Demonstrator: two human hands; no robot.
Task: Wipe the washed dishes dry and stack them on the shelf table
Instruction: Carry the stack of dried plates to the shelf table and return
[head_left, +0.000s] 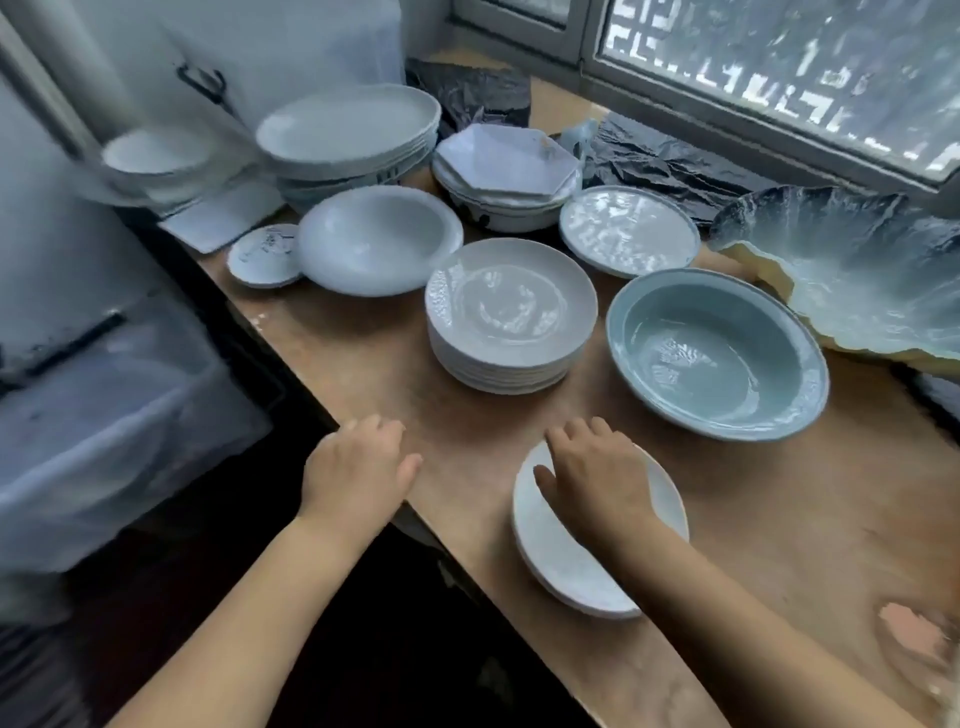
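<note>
One white plate (561, 566) under right hand (597, 475), left hand (356, 470) nearby

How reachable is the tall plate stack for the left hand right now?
Probably yes: the left hand rests empty at the edge of the table, and only bare surface lies between it and the plate stack.

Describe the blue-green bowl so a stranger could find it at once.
Start at the brown table under the window. Right of the tall stack of white plates in its middle sits a wide, deep bowl. Unlike those white plates and the wavy-edged dish beyond it, it is plainly round and pale blue-green.
</note>
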